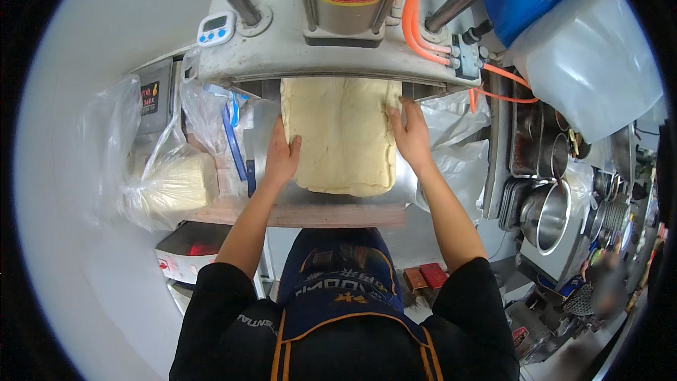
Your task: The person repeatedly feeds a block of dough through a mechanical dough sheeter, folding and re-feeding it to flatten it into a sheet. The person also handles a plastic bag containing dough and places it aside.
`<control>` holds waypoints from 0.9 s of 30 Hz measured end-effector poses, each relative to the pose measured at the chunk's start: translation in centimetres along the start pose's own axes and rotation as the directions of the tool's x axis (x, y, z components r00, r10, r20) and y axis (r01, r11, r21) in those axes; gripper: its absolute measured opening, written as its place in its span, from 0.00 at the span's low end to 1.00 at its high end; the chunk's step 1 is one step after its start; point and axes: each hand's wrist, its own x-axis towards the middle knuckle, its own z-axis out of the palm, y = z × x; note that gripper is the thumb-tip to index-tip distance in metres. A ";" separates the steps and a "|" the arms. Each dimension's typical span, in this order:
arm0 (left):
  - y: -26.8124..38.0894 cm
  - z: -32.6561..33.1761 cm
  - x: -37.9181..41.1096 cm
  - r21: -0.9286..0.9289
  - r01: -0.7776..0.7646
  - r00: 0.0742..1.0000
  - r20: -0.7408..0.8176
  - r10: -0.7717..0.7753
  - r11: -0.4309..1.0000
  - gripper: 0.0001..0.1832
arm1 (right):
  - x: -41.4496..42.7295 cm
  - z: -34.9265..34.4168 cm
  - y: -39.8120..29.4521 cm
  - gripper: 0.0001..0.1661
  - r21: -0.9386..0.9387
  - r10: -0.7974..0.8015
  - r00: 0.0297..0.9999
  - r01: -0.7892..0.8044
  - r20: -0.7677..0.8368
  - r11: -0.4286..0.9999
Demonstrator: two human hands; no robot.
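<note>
A thick, folded slab of pale dough (pixel 341 137) lies on a metal plate (pixel 270 193) in front of me. Its far end passes beneath the head of a pneumatic press (pixel 338 63), so that end is hidden. My left hand (pixel 283 153) rests against the slab's left side, thumb over the top edge. On the opposite side, my right hand (pixel 410 129) presses against the right edge near the press, thumb on the dough. Both hands hold the slab between them.
Left of the plate sit a tied plastic bag of pale dough (pixel 174 185) and a blue strip (pixel 232 140). A digital timer (pixel 216 29) and orange air hoses (pixel 418 10) are on the press. To the right are plastic sheeting (pixel 457 164), a steel bowl (pixel 547 217) and another person (pixel 592 291).
</note>
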 end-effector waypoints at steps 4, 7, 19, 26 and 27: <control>0.3 -0.4 -0.1 0.049 0.063 0.996 0.052 -0.066 0.997 0.43 | -0.8 -6.5 -4.4 0.16 -0.014 -0.282 0.959 0.281 -0.036 0.960; 1.6 -1.1 -0.8 0.081 0.098 0.991 0.084 -0.104 0.992 0.44 | 2.0 -13.0 -8.9 0.14 -0.258 -0.479 0.830 0.415 -0.286 0.872; 3.9 -1.3 -4.4 0.245 0.060 0.991 0.103 -0.087 0.968 0.45 | 13.4 -17.3 -11.2 0.22 -0.392 -0.379 0.912 0.294 -0.159 0.872; 3.4 0.3 -4.3 0.448 -0.004 0.990 0.128 -0.059 0.894 0.44 | 11.3 -18.1 -12.4 0.21 -0.355 -0.369 0.919 0.302 -0.139 0.885; 3.7 0.3 -4.4 0.480 0.010 0.986 0.143 -0.089 0.877 0.44 | 10.7 -17.9 -12.2 0.20 -0.325 -0.370 0.918 0.310 -0.142 0.894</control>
